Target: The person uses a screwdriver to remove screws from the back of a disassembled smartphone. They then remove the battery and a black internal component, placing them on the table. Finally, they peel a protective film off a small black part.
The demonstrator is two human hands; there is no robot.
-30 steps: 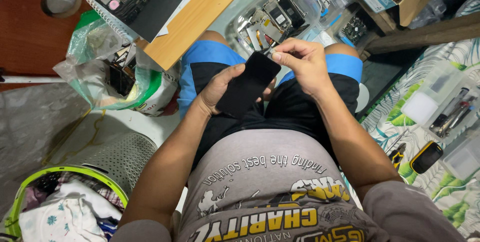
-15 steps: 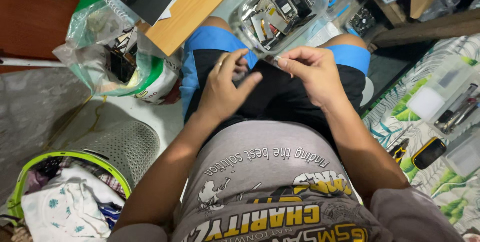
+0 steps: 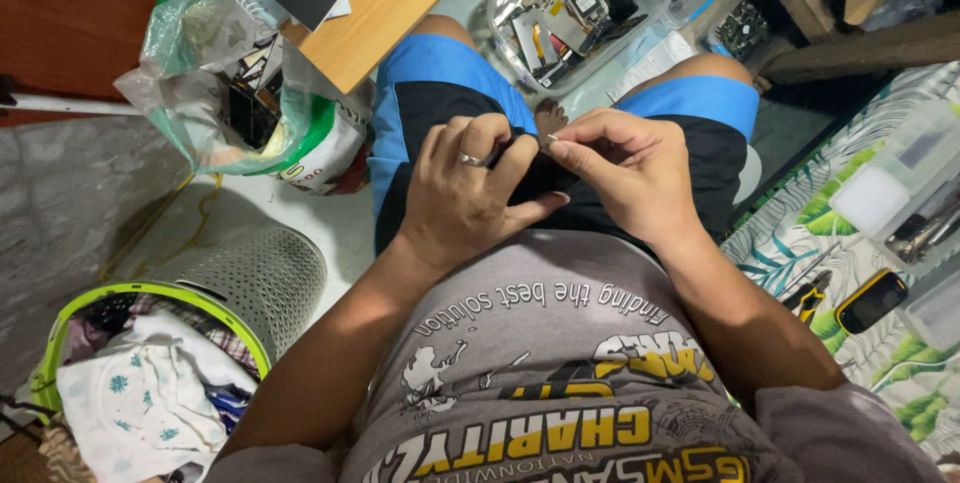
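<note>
A seated person works over the lap, both hands closed on a small black phone held above dark shorts with blue panels. The left hand, a ring on one finger, wraps around the phone from the left, fingers curled over its top edge. The right hand pinches a thin metal tool between thumb and forefinger, its tip touching the phone's upper edge. Beyond the knees, a clear plastic tub holds phone parts. A plastic bag sits beside the left knee under the corner of a wooden board. A green-rimmed laundry basket stands at lower left.
</note>
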